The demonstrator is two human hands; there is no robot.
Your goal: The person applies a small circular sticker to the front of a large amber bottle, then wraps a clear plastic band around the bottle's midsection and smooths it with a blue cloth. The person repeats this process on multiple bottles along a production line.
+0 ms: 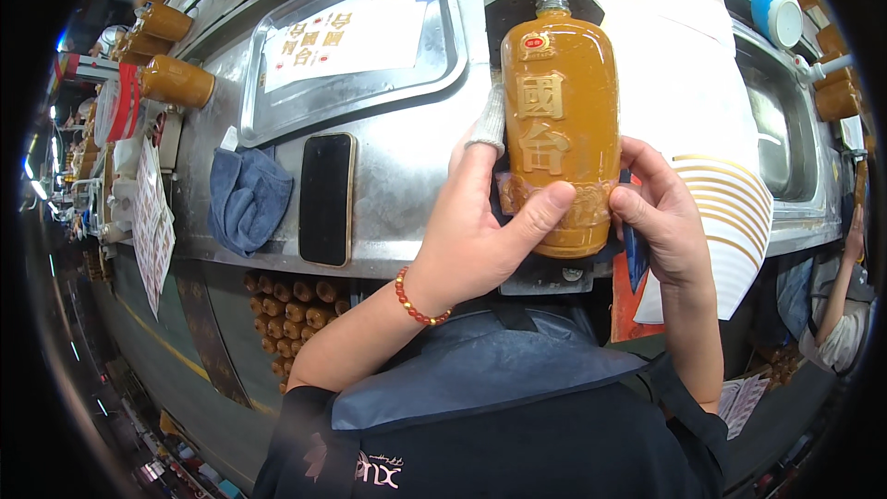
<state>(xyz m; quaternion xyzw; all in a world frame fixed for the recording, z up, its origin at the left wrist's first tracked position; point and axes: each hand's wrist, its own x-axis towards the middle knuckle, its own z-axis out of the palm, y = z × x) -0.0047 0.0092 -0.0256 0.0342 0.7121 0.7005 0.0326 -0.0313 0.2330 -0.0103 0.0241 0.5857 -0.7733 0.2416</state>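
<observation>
An amber-brown bottle with raised gold characters and a small red emblem leans back against a dark angular holder, its neck pointing away from me. My left hand is closed round its lower left side, the thumb pressed on the front. A white knitted finger sleeve covers one left finger. At the lower right edge of the bottle, my right hand grips with thumb and fingers. Around the bottle's lower part runs a faint purplish translucent band; whether the right fingers also pinch its edge is unclear.
Left on the steel bench are a metal tray with label sheets, a phone and a blue cloth. White sheets lie right, beside a sink. Several bottles line the left; another person's arm shows far right.
</observation>
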